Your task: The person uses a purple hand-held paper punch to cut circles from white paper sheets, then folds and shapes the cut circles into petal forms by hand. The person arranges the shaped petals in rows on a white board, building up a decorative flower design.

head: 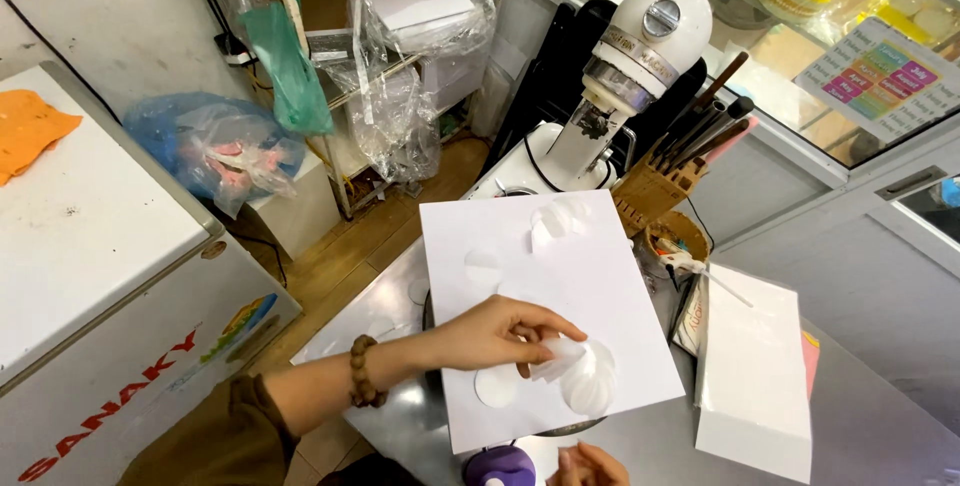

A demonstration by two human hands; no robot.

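One left hand point(500, 334) pinches a thin white paper circle point(560, 356) in its fingers, lifting it off a stack point(590, 384). The stack sits on a flat white board point(560, 286) to stay clean. Only the tips of the right hand point(590, 466) show, so I cannot tell its grip.

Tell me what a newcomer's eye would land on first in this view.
First the large white sheet in the middle of the steel counter, where the left hand pinches a crumpled round paper piece near its lower edge. Behind it stands a white stand mixer beside a wooden knife block.
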